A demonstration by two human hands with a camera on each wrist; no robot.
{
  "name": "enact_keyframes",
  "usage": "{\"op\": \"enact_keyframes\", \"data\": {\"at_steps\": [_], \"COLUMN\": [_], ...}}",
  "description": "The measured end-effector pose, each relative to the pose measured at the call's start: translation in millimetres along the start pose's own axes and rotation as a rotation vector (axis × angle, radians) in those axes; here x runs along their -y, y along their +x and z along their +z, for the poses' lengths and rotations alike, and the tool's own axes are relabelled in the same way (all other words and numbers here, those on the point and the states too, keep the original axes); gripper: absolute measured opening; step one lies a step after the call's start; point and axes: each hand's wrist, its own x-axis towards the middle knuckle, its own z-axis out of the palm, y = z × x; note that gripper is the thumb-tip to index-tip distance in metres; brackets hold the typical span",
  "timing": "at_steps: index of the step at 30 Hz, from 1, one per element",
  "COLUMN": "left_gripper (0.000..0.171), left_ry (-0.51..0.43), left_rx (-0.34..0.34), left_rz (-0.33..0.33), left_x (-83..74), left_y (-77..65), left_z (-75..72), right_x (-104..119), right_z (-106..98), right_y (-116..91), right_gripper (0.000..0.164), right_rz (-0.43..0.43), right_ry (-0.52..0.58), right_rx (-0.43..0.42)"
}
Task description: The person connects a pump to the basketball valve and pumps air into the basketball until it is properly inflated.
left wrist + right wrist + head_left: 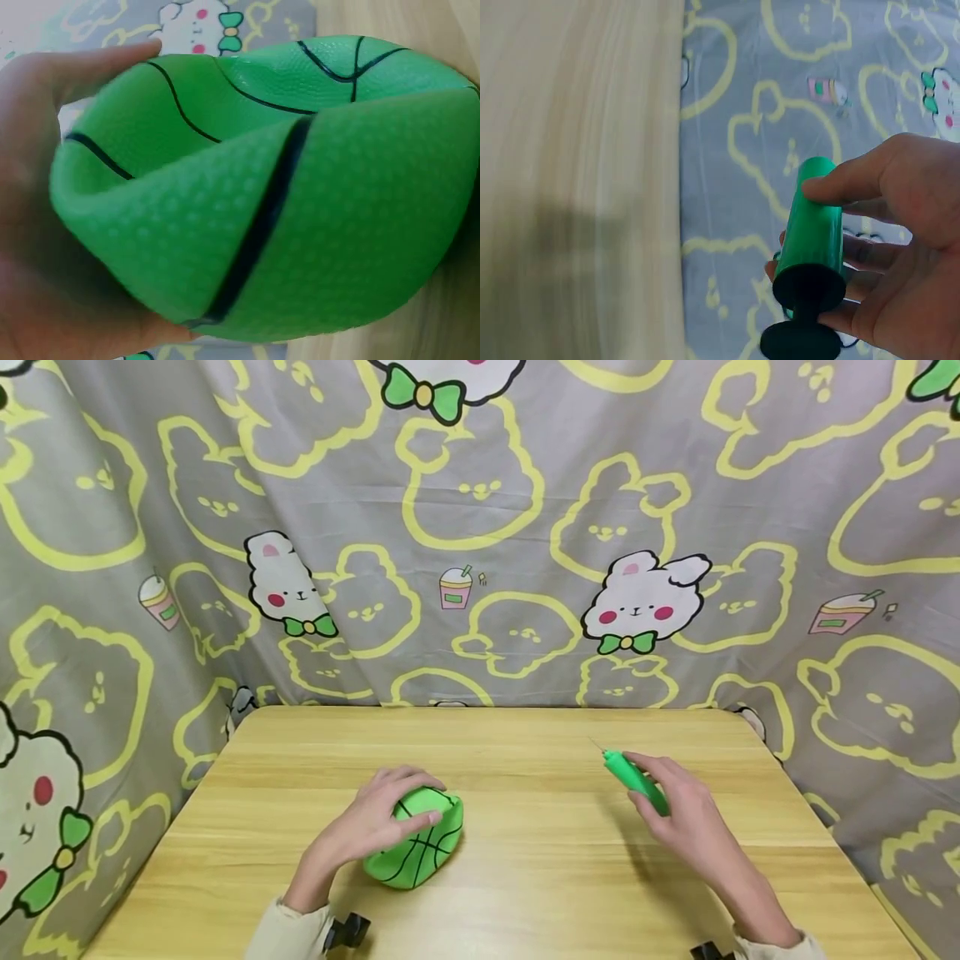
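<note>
A deflated green ball (420, 852) with black basketball lines sits on the table, its top caved in. My left hand (390, 814) grips it from the left, and in the left wrist view the thumb and fingers spread around the ball's folded side (360, 202). To the right, above the tabletop, my right hand (686, 806) holds a small green hand pump (633, 781) with a thin needle at its far end. The right wrist view shows thumb and fingers around the pump's barrel (814, 225), and its black handle (801, 341) sticks out at the near end.
The light wooden table (525, 752) has rounded far corners. A grey curtain (517, 460) with yellow outlines and white rabbits hangs behind it and along both sides. Each wrist carries a black camera mount (348, 931) by the sleeve.
</note>
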Motion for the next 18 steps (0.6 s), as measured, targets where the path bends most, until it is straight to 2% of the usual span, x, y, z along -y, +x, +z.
{"op": "enact_keyframes", "data": {"at_steps": [5,9,12,18], "left_gripper": [0.032,0.03,0.029,0.031], "left_ry": [-0.115,-0.197,-0.226,-0.282], "left_rx": [0.024,0.017,0.023,0.119], "left_rz": [0.012,0.015,0.049,0.148], "left_x": [2.2,3.2,4.7,8.9], "left_y": [7.9,10.8,10.9,5.9], "left_z": [4.6,9.2,11.9,8.0], "right_x": [11,17,22,32], "right_z": [3,6,7,11], "right_y": [5,7,9,14], "right_gripper": [0.058,0.054,0.05,0.048], "right_rz": [-0.043,-0.054,-0.068,-0.112], "right_ry": [0.033,0.056,0.072,0.11], "right_rx": [-0.008,-0.011,-0.013,-0.004]}}
